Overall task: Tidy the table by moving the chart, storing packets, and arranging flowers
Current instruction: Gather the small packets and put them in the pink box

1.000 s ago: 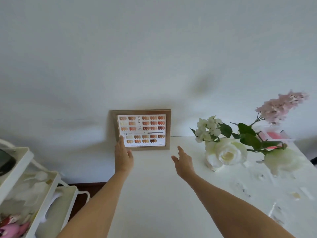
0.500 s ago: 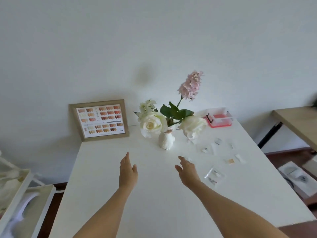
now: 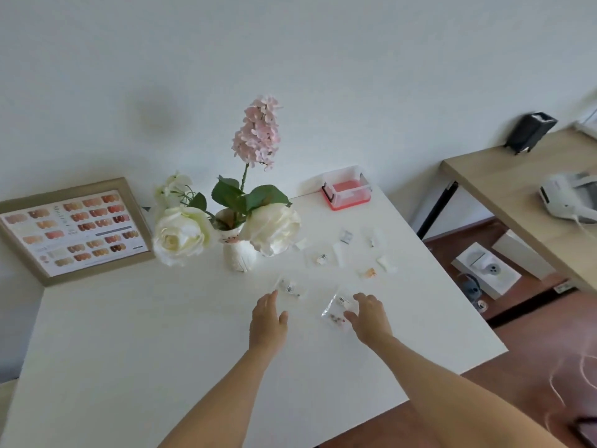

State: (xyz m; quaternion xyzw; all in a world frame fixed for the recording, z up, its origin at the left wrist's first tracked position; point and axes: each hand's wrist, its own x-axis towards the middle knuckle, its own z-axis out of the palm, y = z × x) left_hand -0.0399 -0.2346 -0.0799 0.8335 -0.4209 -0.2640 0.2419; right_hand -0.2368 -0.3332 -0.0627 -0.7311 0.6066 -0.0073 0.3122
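Hands, left (image 3: 267, 321) and right (image 3: 369, 318), both empty, fingers spread above two nearest packets (image 3: 337, 310).

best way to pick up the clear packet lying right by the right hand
Pinch the clear packet at a bare edge or corner, coming from above. It lies flat on the white table, so there is no side wall to grip. The right hand, open, is at its near right edge, probably the easiest place to lift.

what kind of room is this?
Likely a home nail-art or craft workspace: a framed nail colour chart leans on the wall, small clear packets lie scattered on the white table, and a clear storage box sits nearby.
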